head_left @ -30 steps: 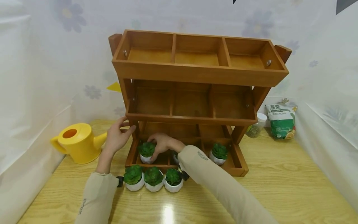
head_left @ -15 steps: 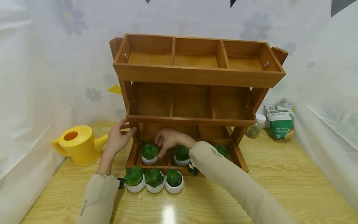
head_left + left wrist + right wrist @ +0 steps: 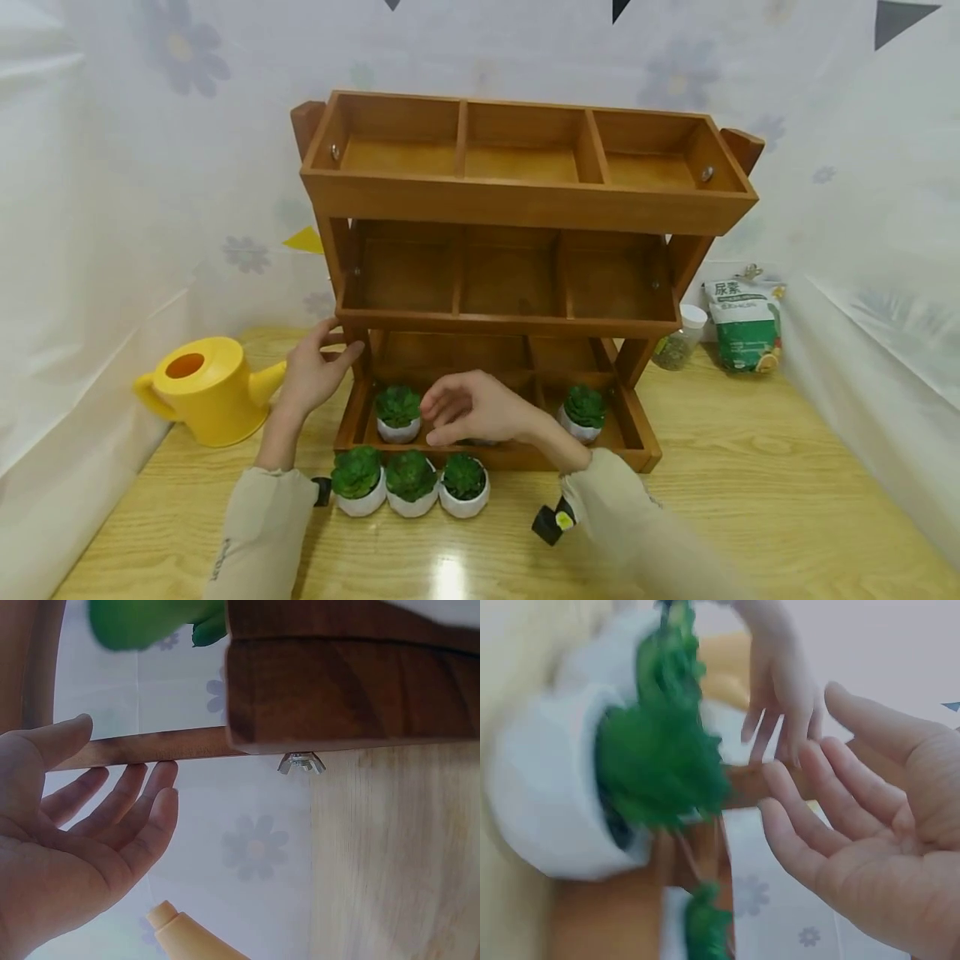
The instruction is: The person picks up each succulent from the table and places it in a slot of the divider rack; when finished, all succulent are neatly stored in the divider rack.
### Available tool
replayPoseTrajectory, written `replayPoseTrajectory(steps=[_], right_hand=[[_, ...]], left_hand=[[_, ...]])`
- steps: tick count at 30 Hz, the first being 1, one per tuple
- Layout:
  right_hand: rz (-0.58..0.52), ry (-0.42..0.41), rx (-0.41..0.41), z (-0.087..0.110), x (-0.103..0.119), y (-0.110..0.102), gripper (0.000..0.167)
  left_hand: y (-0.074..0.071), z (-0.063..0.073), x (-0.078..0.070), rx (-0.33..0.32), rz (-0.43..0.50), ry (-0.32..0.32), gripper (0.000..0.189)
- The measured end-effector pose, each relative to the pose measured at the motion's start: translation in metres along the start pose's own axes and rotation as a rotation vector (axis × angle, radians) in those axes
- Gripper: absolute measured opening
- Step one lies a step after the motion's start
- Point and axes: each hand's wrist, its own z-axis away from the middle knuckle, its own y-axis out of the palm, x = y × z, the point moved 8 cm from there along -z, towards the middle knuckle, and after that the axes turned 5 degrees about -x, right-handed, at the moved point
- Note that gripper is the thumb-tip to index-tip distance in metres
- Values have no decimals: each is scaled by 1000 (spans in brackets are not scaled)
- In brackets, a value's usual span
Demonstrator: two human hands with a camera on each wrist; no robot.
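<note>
A wooden three-tier plant stand [image 3: 525,198] stands on the table. My left hand [image 3: 318,371] holds its left upright post [image 3: 161,745], thumb on one side and fingertips on the other. My right hand [image 3: 483,408] hovers in front of the bottom tier, fingers loosely bent and nothing in them. Just left of its fingertips, a succulent in a white pot [image 3: 398,413] sits in the bottom left compartment. Another potted succulent [image 3: 583,412] occupies the bottom right one. My right hand mostly hides a pot in the middle compartment. Before the stand, three potted succulents [image 3: 411,483] line up.
A yellow watering can [image 3: 217,392] stands left of my left hand, spout toward the stand. To the right of the stand are a white-lidded jar [image 3: 678,340] and a green and white bag [image 3: 745,325]. White flowered sheeting [image 3: 247,125] surrounds the table.
My right hand has let go of the potted succulent in the bottom left compartment and drawn back to the right and toward me. My left hand stays at the post.
</note>
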Motion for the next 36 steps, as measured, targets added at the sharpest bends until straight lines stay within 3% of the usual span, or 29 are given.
replayPoseTrajectory(steps=[6,12,19,24,33,36], right_hand=[[-13,-57,-192,38,-11,7,31],[-14,4,-411,73,-35,-7,33],[-71,31,-376,90,-55,-1,47],[-26,41,-386,93,-64,5,47],[259,-2,-448,88,-56,16,61],[320,20,-449,85,-55,19,63]], left_hand=[[0,0,2,-7,-4,9,57],[1,-2,2,-13,12,27,55],[1,-1,3,-5,8,8,57],[1,-2,3,-9,17,23,56],[-1,-2,3,-12,11,19,56],[-1,-2,3,-10,16,21,55]])
